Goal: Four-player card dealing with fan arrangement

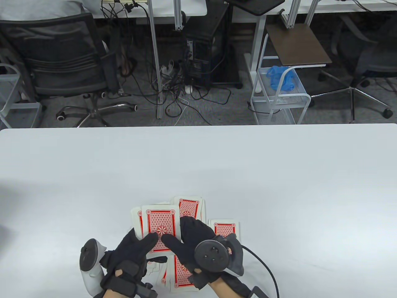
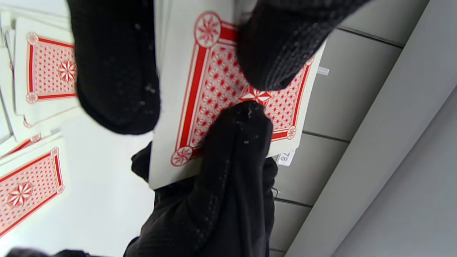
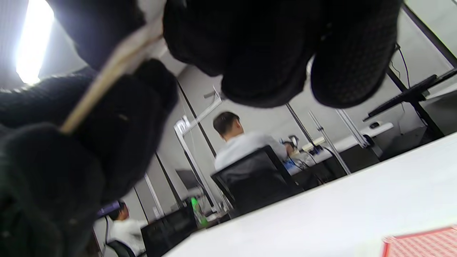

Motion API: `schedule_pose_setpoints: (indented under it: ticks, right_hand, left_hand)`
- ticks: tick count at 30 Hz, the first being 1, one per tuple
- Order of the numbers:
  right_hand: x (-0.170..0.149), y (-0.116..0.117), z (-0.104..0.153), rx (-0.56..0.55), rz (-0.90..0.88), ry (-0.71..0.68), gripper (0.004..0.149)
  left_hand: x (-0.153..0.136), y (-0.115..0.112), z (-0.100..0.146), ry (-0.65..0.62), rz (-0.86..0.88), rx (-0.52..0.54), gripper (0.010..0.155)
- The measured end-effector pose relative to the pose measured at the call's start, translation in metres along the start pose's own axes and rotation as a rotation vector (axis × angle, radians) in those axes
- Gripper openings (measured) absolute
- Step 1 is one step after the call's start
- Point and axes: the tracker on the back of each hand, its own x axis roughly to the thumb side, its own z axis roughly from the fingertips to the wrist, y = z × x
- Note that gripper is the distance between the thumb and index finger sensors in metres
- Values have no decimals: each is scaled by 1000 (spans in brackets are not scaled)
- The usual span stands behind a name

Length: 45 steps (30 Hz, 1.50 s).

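While our left hand (image 1: 131,251) and right hand (image 1: 194,239) grip the red-backed deck (image 1: 160,228), dealt cards (image 1: 224,228) lie on the white table (image 1: 279,186).

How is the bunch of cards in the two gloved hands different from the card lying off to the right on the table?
The held deck is a thick stack, lifted and gripped by the left hand and right hand; the card at right looks thin and lies flat on the table. Thumbs cover the deck's back; the tracker partly hides the right card. Both show the same red patterned back, face down.
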Motion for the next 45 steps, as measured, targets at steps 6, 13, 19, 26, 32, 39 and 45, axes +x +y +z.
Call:
schedule_pose_setpoints:
  ticks: [6,13,19,26,32,39,45]
  right_hand:
    - [-24,0,7,37,-221,89,39]
    - [-57,-17,8,117,-614,208,47]
    - [-95,-64,19,-6,-338,414,41]
    - [-148,-58,34,334,-166,687,39]
    - [-150,-28,34,562,24,718,39]
    - [-146,-3,35,591,440,652,42]
    - [-148,8,37,617,656,633,46]
  left_hand:
    - [-8,-1,-6,31,53,-105,49]
    - [-12,5,-6,55,93,-60,49]
    - [-10,21,-4,42,105,16,48]
    - [-7,24,-3,27,99,29,48]
    - [-7,26,-3,25,80,30,48]
    - [-7,27,-3,22,64,33,48]
    - [-7,28,-3,18,44,35,48]
